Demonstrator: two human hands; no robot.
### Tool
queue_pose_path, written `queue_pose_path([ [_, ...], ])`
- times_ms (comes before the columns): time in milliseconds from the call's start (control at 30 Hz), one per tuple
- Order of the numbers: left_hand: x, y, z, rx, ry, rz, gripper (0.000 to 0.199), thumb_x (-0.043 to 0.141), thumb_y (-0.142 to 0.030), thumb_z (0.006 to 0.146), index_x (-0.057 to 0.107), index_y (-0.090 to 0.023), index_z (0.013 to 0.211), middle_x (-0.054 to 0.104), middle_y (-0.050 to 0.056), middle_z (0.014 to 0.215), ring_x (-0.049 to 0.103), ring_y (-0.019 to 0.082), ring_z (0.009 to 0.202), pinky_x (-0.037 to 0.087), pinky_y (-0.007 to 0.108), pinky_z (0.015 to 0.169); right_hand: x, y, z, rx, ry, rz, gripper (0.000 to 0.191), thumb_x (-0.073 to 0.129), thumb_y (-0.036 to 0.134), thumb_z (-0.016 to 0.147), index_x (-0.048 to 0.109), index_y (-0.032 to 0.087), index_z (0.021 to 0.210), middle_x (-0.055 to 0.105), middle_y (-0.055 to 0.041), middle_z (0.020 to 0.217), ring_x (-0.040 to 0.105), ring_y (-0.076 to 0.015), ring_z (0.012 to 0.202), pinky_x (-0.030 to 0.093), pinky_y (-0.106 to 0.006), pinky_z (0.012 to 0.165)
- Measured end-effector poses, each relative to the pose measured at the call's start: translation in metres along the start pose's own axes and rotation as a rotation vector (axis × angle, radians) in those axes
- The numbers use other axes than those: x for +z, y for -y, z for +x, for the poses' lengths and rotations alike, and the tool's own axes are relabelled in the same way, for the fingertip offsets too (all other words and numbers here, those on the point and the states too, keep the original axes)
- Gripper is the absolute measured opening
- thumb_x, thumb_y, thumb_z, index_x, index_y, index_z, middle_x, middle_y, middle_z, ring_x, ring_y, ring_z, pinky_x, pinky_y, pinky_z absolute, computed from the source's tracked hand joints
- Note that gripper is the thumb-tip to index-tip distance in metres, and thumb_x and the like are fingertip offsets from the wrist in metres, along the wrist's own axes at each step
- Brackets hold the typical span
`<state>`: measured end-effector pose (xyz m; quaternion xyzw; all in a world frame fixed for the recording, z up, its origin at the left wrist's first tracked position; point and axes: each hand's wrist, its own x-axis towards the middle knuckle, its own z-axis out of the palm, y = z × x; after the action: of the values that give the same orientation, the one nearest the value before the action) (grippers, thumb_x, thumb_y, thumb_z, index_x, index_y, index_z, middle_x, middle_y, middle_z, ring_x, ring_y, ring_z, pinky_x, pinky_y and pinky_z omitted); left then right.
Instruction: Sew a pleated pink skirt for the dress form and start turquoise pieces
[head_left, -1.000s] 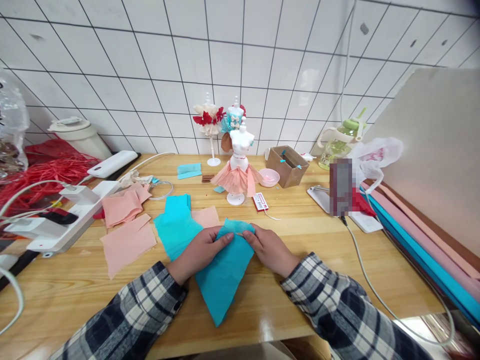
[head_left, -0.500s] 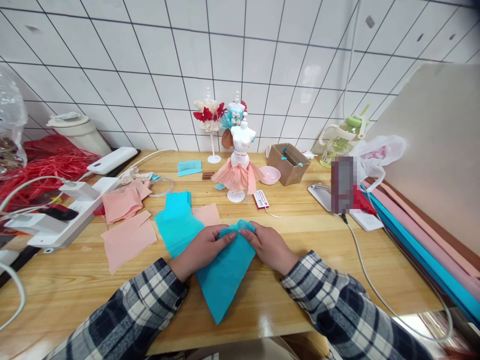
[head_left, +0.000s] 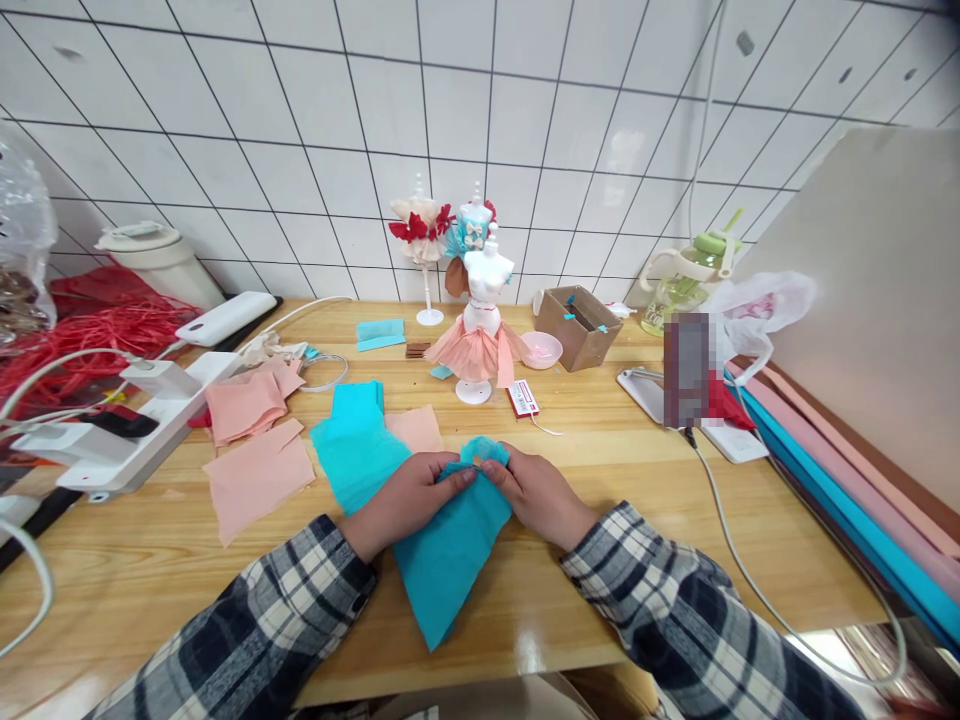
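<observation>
A turquoise sheet (head_left: 450, 560), paper or thin cloth, hangs in a point toward the table's front edge, its top bunched between both hands. My left hand (head_left: 409, 500) pinches the bunched edge from the left, and my right hand (head_left: 536, 490) pinches it from the right, the thumbs nearly touching. Left of them lie more turquoise sheets (head_left: 356, 450), partly over a peach piece (head_left: 416, 428). Beyond the hands stands a small white mannequin (head_left: 487, 280) with a peach pleated skirt (head_left: 474, 350). Two dressed mannequins (head_left: 420, 235) are behind it.
Peach sheets (head_left: 259, 475) and a white power strip (head_left: 161, 425) lie at the left. A brown box (head_left: 577, 325) and pink bowl (head_left: 541, 350) stand behind the hands. At the right are a cable (head_left: 724, 520), a green-lidded bottle (head_left: 679, 280) and coloured rolls (head_left: 847, 480).
The top edge of the turquoise sheet is now more folded between my thumbs, with a small opening showing behind them. Both hands have stayed nearly in place.
</observation>
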<state>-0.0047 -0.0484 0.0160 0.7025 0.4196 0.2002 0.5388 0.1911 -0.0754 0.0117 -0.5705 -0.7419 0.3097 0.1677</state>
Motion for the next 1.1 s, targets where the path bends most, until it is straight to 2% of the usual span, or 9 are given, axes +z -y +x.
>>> queue_pose_path([
  [300,0.003,-0.002,0.0,0.0,0.012,0.022,0.041,0.049,-0.052,0.086,0.07,-0.018,0.084,0.075,0.003,0.087,0.065,0.024,0.079,0.05,0.031,0.07,0.002,0.001,0.001,0.008,-0.017,-0.086,0.039,0.03,0.053,0.096,0.053,0.022,0.097,0.069,-0.0055,0.088,0.064,-0.0207,0.08,0.035,-0.026,0.063],
  [567,0.001,-0.001,0.0,-0.016,0.058,-0.06,0.039,0.05,-0.051,0.086,0.07,-0.017,0.088,0.075,0.003,0.089,0.065,0.023,0.081,0.05,0.03,0.073,0.003,0.0,0.001,-0.02,-0.012,-0.025,0.044,0.024,0.054,0.097,0.053,0.021,0.102,0.069,-0.0073,0.093,0.064,-0.0213,0.085,0.037,-0.026,0.067],
  [767,0.001,0.001,0.003,-0.006,0.091,0.103,0.037,0.051,-0.047,0.085,0.067,-0.015,0.076,0.07,0.002,0.076,0.058,0.018,0.067,0.046,0.027,0.065,0.005,-0.001,0.001,-0.027,0.0,-0.066,0.042,0.025,0.053,0.097,0.052,0.021,0.097,0.068,-0.0065,0.088,0.063,-0.021,0.08,0.036,-0.026,0.066],
  [1100,0.005,0.003,0.005,-0.011,0.08,0.165,0.036,0.05,-0.045,0.085,0.067,-0.014,0.074,0.064,0.0,0.066,0.051,0.015,0.061,0.041,0.026,0.06,0.011,0.004,0.002,0.029,-0.021,-0.144,0.039,0.027,0.051,0.097,0.051,0.02,0.1,0.069,-0.0073,0.089,0.063,-0.0213,0.08,0.033,-0.026,0.063],
])
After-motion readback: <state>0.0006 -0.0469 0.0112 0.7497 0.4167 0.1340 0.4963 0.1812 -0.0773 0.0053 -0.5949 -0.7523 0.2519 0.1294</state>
